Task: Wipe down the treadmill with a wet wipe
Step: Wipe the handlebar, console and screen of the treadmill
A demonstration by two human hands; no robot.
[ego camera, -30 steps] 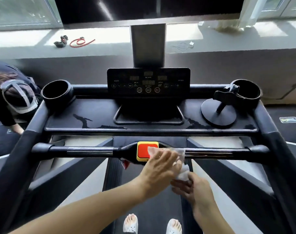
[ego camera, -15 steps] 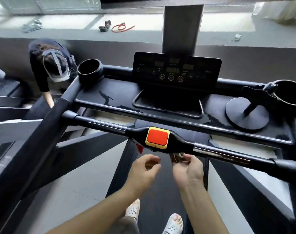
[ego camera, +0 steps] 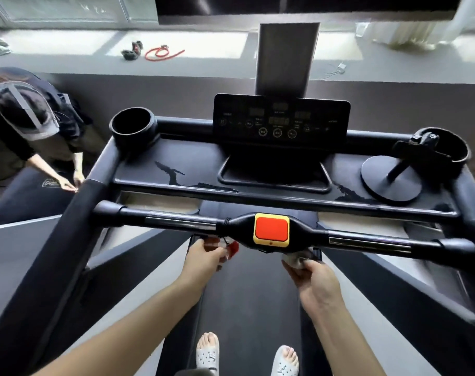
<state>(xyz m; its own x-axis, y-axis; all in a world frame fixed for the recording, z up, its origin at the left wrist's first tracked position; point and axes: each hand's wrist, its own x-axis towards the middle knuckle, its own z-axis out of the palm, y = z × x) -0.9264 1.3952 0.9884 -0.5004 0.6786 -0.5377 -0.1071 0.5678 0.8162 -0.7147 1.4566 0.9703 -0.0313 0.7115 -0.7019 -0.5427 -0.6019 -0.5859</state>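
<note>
I stand on a black treadmill whose front handlebar (ego camera: 176, 219) crosses the view, with a red stop button (ego camera: 271, 228) framed in yellow at its middle. My left hand (ego camera: 204, 257) is just under the bar left of the button, fingers pinched at a small red safety clip (ego camera: 232, 249) that hangs on a cord. My right hand (ego camera: 309, 275) is under the bar right of the button, holding a crumpled white wet wipe (ego camera: 294, 260). The console tray (ego camera: 193, 172) beyond shows wet streaks.
The display panel (ego camera: 281, 122) rises behind the tray, with a cup holder (ego camera: 133, 128) at the left and a black phone stand (ego camera: 391, 180) at the right. Another person (ego camera: 27, 118) bends at the neighbouring treadmill on the left. My sandalled feet (ego camera: 208, 354) are on the belt.
The wipe left the handlebar by the stop button and is now bunched in my right hand below the bar. My left hand moved left to the red clip.
</note>
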